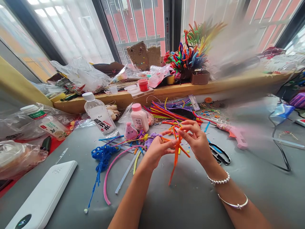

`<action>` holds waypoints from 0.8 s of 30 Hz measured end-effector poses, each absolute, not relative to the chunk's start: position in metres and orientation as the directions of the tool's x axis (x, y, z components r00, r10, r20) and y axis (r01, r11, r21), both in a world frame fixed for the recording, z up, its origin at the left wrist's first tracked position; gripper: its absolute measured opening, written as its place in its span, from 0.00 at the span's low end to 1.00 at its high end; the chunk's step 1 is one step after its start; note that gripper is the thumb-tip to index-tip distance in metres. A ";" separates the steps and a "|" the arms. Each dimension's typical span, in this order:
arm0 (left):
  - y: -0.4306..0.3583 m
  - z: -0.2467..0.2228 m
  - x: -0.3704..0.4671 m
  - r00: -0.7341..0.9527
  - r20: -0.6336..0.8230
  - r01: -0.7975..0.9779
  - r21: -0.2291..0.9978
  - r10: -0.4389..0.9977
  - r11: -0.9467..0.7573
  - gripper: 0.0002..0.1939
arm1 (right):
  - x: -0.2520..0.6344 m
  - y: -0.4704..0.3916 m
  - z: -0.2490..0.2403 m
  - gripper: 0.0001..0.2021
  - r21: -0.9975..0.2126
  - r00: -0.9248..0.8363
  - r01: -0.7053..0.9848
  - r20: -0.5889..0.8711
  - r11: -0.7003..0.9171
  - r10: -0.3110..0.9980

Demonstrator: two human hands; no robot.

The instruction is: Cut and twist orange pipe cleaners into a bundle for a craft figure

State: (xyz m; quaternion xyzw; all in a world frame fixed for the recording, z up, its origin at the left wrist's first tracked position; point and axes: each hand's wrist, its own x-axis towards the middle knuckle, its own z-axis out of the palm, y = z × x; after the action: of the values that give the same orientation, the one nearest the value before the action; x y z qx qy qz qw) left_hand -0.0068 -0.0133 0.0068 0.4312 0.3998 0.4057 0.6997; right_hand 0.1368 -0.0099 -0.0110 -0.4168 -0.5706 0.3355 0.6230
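Note:
Between my two hands, above the grey table, is a bundle of orange pipe cleaners (176, 152) with ends pointing several ways, one long end hanging down. My left hand (159, 149) pinches it from the left side. From the right, my right hand (195, 139) grips its upper part between thumb and fingers. Behind the hands lies a pile of colourful pipe cleaners (162, 111). A purple crocheted piece (150, 140) and a pink knitted figure (131, 131) are just beyond my left hand. Scissors (220, 153) with black handles lie beside my right wrist.
A pink glue gun (235, 133) rests at the right, its cable (282, 156) further over. Left stand a clear water bottle (100, 116) and a pink bottle (139, 117). A white power bank (45, 194) lies front left, near blue yarn (102, 157). Bags and a pipe-cleaner bouquet (188, 60) crowd the sill.

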 end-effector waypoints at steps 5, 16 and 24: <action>-0.014 0.007 -0.007 0.389 -0.228 -0.180 0.931 0.893 0.317 0.30 | 0.137 -0.012 -0.009 0.06 -0.876 0.119 0.155 0.476 0.457 0.872; -0.011 0.005 -0.008 0.218 -0.229 -0.407 0.862 0.949 0.302 0.26 | 0.133 -0.019 -0.006 0.02 -0.790 0.176 0.274 0.602 0.549 0.779; -0.006 0.007 -0.011 -0.042 -0.222 -0.546 0.822 0.974 0.164 0.19 | 0.131 -0.018 -0.007 0.04 -0.705 0.046 0.400 0.654 0.586 0.755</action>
State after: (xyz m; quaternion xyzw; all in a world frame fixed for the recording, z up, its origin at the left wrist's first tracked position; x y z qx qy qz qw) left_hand -0.0107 -0.0063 0.0068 0.2593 0.4126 0.5924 0.6416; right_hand 0.1314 -0.0181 -0.0067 -0.4289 -0.6736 0.1523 0.5823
